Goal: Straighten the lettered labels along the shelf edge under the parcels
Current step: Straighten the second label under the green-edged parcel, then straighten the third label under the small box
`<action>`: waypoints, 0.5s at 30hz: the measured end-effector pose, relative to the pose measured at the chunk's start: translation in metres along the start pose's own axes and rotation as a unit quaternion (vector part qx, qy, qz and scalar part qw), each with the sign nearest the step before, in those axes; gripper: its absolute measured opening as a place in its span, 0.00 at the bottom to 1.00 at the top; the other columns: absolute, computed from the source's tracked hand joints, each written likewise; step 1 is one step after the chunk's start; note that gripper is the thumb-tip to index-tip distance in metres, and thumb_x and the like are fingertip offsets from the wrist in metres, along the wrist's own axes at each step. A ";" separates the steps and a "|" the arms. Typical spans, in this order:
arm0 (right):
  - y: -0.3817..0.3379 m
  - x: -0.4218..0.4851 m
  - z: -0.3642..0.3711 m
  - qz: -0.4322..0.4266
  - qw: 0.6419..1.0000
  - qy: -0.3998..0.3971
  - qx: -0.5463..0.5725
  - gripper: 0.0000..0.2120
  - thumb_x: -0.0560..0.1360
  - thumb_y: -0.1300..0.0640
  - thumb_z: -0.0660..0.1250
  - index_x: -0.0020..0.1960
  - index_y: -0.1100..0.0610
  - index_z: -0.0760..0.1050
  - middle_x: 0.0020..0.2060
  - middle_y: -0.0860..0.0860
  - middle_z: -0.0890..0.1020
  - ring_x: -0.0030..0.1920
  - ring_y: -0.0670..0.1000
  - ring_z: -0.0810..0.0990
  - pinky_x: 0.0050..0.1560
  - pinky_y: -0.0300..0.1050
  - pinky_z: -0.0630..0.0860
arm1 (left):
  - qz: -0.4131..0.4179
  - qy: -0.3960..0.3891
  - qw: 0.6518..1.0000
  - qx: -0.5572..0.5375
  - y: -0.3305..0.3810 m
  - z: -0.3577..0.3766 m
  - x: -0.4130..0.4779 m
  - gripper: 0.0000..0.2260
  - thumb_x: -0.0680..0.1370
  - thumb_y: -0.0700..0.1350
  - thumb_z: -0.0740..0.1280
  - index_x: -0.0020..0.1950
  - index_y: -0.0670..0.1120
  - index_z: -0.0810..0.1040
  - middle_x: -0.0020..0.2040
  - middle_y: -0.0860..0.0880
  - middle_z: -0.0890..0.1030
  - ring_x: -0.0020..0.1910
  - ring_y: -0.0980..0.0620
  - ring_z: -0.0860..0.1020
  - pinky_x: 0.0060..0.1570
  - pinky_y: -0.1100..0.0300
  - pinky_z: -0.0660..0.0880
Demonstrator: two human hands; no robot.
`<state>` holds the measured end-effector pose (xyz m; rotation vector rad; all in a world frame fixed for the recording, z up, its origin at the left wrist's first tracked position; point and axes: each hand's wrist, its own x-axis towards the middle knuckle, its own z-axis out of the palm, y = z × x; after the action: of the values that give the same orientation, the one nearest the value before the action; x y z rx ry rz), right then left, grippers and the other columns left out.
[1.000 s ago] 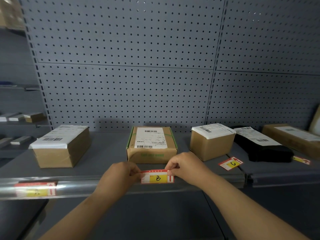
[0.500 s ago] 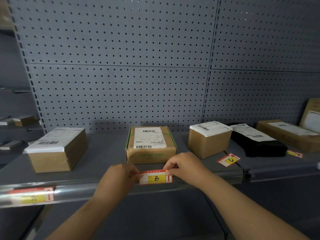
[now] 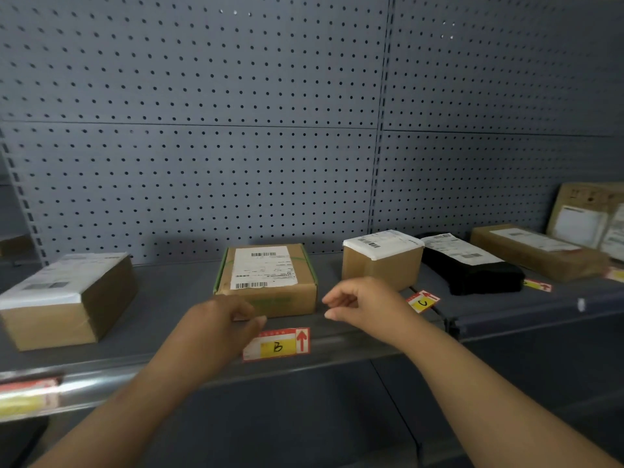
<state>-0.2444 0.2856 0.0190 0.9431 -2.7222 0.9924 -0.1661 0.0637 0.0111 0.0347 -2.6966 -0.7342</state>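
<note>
Hovering over label "B" (image 3: 276, 345): left hand (image 3: 219, 319), right hand (image 3: 361, 304) loosely curled, empty; label "C" (image 3: 422, 301) tilted.

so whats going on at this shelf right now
A person is tidying labels on a grey parcel shelf. The B label sits in line with the shelf edge below the green-trimmed box, and neither hand holds it. The left hand is by its left end; the right hand is raised with loosely curled fingers, empty. The C label lies crooked on the shelf by the small brown box, not yet straightened.
</note>
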 end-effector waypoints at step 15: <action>0.142 -0.012 -0.117 0.056 0.979 -0.048 -0.189 0.16 0.73 0.53 0.70 0.60 0.54 0.77 0.57 0.51 0.79 0.57 0.50 0.77 0.57 0.43 0.73 | 0.125 0.083 0.982 0.119 0.147 0.120 0.035 0.17 0.71 0.58 0.61 0.46 0.47 0.79 0.44 0.48 0.81 0.45 0.46 0.77 0.43 0.51 0.77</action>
<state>-0.3307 0.4478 0.0293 0.7933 -2.9198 0.4207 -0.2293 0.2459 -0.0011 -0.1741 -2.5503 -0.3185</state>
